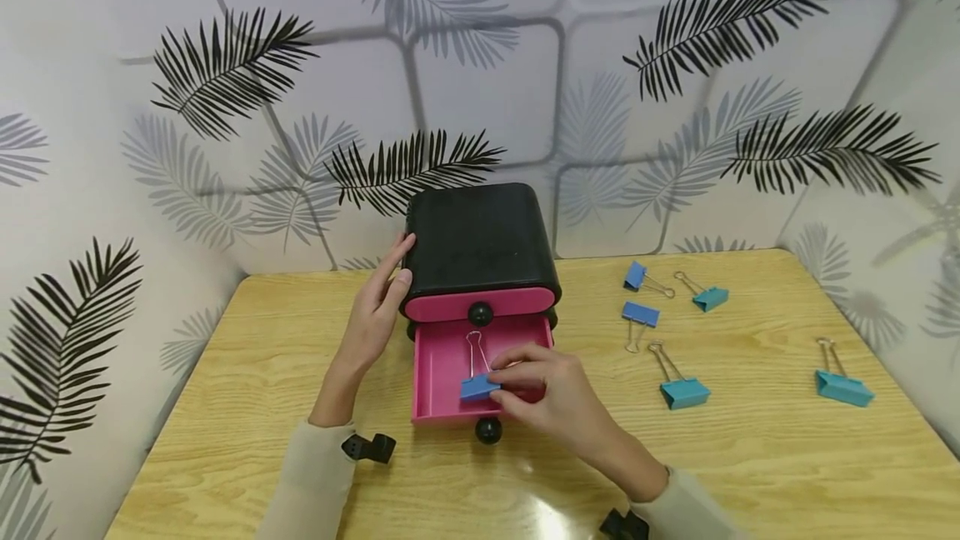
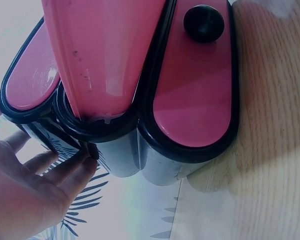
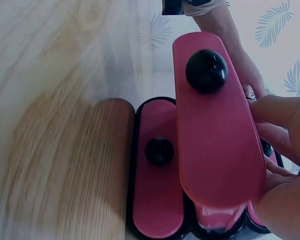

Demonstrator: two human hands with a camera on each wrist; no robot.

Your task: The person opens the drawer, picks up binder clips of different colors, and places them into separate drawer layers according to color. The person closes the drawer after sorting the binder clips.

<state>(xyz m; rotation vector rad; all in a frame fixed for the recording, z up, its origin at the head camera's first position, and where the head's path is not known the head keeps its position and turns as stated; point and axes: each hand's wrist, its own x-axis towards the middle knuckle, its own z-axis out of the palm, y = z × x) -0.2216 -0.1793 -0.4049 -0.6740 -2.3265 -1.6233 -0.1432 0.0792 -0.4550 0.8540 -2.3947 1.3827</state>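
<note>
A black drawer unit [image 1: 476, 236] with pink drawer fronts stands against the wall. Its middle drawer [image 1: 442, 357] is pulled out. Inside the drawer's space, my right hand [image 1: 558, 394] pinches a blue binder clip [image 1: 477, 387] between thumb and fingers, its wire handles pointing to the back. Whether the clip touches the drawer floor I cannot tell. My left hand [image 1: 375, 307] rests on the unit's left side with fingers extended. The left wrist view shows these fingers [image 2: 65, 175] along the casing. In the right wrist view the drawer front [image 3: 217, 135] hides the clip.
On the wooden table [image 1: 750, 457], right of the unit, lie two blue binder clips [image 1: 641, 314] and three teal ones, one teal clip [image 1: 843, 387] near the right edge. The leaf-patterned wall [image 1: 525, 107] rises right behind the unit. A round black knob [image 1: 488, 430] sticks out from the open drawer.
</note>
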